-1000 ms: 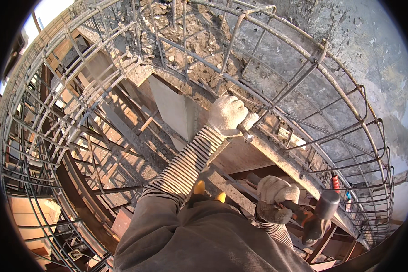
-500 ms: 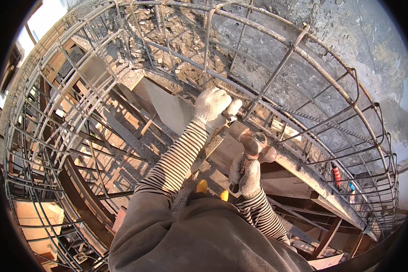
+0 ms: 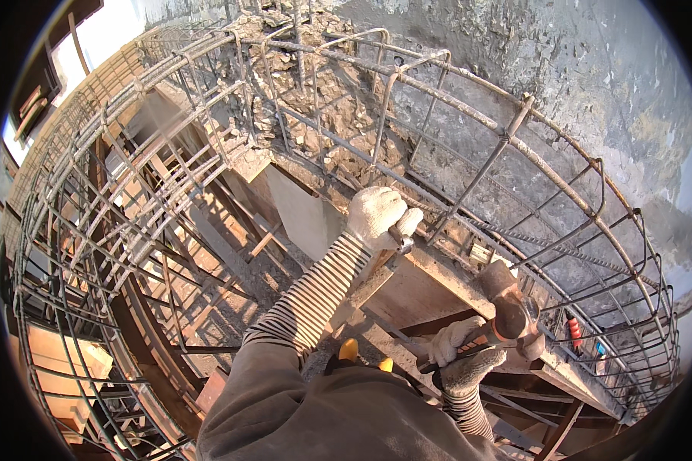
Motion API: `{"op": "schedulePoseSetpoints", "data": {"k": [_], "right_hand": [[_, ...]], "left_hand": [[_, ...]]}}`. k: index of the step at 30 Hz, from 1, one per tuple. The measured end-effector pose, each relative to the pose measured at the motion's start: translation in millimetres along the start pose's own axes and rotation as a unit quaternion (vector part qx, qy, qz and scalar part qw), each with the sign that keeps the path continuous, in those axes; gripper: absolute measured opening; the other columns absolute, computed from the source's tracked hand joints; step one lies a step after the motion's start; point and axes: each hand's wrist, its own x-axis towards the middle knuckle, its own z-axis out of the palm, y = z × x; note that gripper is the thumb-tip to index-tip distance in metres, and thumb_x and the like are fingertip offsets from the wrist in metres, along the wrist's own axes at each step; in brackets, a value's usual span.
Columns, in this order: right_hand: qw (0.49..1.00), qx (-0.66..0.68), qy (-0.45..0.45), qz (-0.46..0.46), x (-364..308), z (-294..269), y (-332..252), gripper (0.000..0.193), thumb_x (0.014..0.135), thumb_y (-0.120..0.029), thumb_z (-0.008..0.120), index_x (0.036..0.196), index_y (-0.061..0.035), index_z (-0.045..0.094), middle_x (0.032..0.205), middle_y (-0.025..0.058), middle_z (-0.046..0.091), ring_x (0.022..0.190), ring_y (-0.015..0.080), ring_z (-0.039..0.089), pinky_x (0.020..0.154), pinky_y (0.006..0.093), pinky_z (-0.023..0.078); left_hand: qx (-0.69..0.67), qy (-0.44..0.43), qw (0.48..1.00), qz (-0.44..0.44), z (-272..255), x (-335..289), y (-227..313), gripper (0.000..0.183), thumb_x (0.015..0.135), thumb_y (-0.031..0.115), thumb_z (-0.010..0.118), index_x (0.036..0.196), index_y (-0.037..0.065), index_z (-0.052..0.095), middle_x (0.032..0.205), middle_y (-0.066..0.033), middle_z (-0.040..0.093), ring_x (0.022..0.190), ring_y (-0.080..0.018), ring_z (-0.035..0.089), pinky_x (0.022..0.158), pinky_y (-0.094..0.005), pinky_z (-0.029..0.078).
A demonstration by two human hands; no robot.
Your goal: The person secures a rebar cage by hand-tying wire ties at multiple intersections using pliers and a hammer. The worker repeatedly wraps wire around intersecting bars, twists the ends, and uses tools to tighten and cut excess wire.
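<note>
My left hand (image 3: 378, 217), in a pale knit work glove, is closed beside the rebar cage at the edge of the formwork. From its fist sticks the dull end of a short metal bar (image 3: 406, 244); the rest of the bar is hidden. My right hand (image 3: 465, 361), also gloved, is closed around the dark handle of a hammer (image 3: 509, 307). The hammer's heavy, rusty-brown head is raised to the right, apart from the bar.
A curved rebar cage (image 3: 507, 142) runs along the rough grey wall (image 3: 592, 84). Broken concrete (image 3: 338, 100) lies behind the bars. A red-handled tool (image 3: 573, 330) rests at the right. Timber boards (image 3: 430, 288) and a latticed drop lie below; yellow shoe tips (image 3: 349, 350) show.
My right hand has swung the hammer to the right, away from the metal bar. My left hand keeps its grip at the same spot, while the whole view has shifted slightly.
</note>
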Motion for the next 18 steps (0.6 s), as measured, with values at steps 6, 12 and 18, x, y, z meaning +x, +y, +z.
{"op": "schedulePoseSetpoints", "data": {"k": [6, 12, 18], "right_hand": [[0.915, 0.020, -0.352, -0.195, 60, 4, -6, 0.051, 0.091, -0.051, 0.072, 0.089, -0.0013, 0.062, 0.067, 0.0068, 0.061, 0.052, 0.0207, 0.058, 0.048, 0.0310, 0.045], [0.984, -0.139, -0.096, 0.053, 34, 8, 22, 0.056, 0.095, -0.056, 0.066, 0.089, -0.0006, 0.060, 0.067, 0.0050, 0.059, 0.049, 0.0198, 0.054, 0.047, 0.0322, 0.043], [0.912, 0.062, -0.375, -0.156, 74, 0, -21, 0.051, 0.095, -0.055, 0.067, 0.091, -0.0044, 0.060, 0.060, 0.0051, 0.056, 0.044, 0.0180, 0.052, 0.050, 0.0369, 0.048]], "left_hand": [[0.027, -0.013, 1.000, -0.005, 12, 4, 2, 0.021, 0.066, 0.015, 0.077, 0.059, 0.009, 0.058, 0.057, -0.0068, 0.049, 0.053, -0.0283, 0.052, 0.051, -0.0402, 0.042], [0.098, -0.115, 0.988, -0.044, -3, -11, -10, 0.027, 0.072, 0.023, 0.078, 0.062, 0.009, 0.058, 0.064, -0.0095, 0.056, 0.060, -0.0297, 0.059, 0.056, -0.0428, 0.047], [0.123, -0.117, 0.983, -0.067, -3, -5, -10, 0.025, 0.078, 0.028, 0.071, 0.064, 0.010, 0.062, 0.064, -0.0084, 0.055, 0.065, -0.0299, 0.060, 0.061, -0.0433, 0.048]]}}
